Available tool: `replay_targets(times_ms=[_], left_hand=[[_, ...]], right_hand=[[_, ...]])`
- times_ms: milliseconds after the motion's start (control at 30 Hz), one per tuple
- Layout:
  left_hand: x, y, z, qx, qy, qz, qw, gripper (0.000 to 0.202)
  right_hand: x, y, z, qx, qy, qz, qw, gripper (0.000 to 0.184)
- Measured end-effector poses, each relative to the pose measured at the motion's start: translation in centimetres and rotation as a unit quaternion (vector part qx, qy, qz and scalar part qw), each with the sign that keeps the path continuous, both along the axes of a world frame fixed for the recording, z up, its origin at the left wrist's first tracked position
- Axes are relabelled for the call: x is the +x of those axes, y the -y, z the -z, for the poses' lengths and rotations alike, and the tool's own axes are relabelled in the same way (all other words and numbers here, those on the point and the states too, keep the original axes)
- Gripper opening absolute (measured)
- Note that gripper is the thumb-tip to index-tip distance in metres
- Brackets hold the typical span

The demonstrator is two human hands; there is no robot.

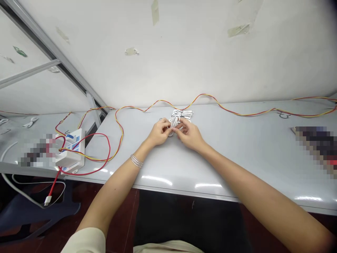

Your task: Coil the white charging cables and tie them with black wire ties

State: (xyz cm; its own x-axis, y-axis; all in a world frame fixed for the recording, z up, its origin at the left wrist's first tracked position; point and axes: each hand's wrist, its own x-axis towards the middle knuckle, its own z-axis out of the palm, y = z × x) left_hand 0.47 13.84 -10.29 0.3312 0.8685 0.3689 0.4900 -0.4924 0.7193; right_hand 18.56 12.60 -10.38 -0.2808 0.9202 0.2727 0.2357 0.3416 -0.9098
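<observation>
A coiled white cable (174,122) is held between both hands, low over the grey table. My left hand (159,131) grips its left side, thumb and fingertips closed. From the other side my right hand (190,133) pinches the same coil, fingers bent. Both sets of fingertips nearly meet at the lower part of the coil and hide some of it. Just behind lies another white cable bundle (184,113), bound with a dark tie around its middle.
A red and yellow wire (237,114) runs along the table's back edge by the wall. A white power strip (79,151) with plugs and a looping red cable (109,147) sits at left. Dark twist ties (284,115) and a blurred-out flat object (316,147) are at right.
</observation>
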Motion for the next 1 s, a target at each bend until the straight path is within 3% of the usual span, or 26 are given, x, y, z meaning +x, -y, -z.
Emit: replay_targets(times_ms=[300,467,733,1000], left_hand=[[0.37,0.17,-0.14,0.000,0.019,-0.018,1.000,0.024],[0.41,-0.09,0.17,-0.001,0.044,-0.038,0.998,0.024],[0.07,-0.08,0.07,-0.037,0.069,0.018,0.997,0.039],[0.14,-0.12,0.18,-0.126,0.148,0.039,0.980,0.051]], right_hand=[[-0.15,-0.10,0.30,0.000,-0.016,0.024,1.000,0.045],[-0.19,-0.32,0.64,-0.008,-0.012,0.026,1.000,0.036],[-0.02,-0.51,0.74,-0.010,-0.020,0.028,0.999,0.033],[0.05,-0.55,0.61,-0.018,-0.026,0.026,0.999,0.035]])
